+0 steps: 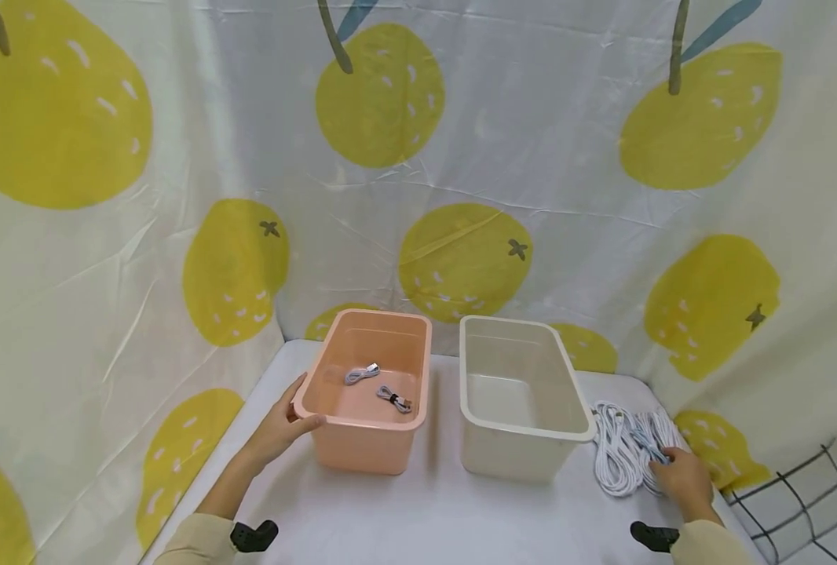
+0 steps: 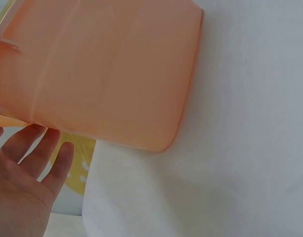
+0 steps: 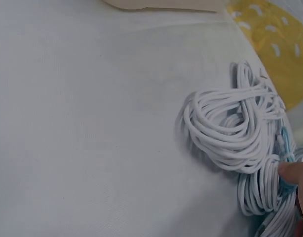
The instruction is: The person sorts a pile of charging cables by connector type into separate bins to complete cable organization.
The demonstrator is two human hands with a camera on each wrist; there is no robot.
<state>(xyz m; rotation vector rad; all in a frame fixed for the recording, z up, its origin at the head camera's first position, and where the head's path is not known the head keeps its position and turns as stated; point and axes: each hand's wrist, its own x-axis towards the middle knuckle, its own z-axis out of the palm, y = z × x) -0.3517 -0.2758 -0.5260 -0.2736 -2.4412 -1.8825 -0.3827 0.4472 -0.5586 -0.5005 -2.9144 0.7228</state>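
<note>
My left hand (image 1: 277, 424) holds the near left corner of a peach-orange plastic bin (image 1: 363, 449), thumb against the front and fingers along the left side. In the left wrist view the outer fingers (image 2: 60, 163) are spread and fairly straight beside the bin's wall. Inside the bin lie two small bundled cables, a grey-white one (image 1: 362, 374) and one with a black tie (image 1: 393, 399). At the right, my right hand (image 1: 683, 477) pinches a light-blue cable bundle (image 1: 646, 444) lying over white coiled cables (image 1: 615, 451). Its fingers are largely cut off in the right wrist view.
A cream bin (image 1: 513, 459) stands between the orange bin and the coils, with nothing visible inside. A fruit-print curtain (image 1: 482, 165) hangs behind and beside the white table (image 1: 418, 526). A dark wire grid (image 1: 807, 502) is at the lower right.
</note>
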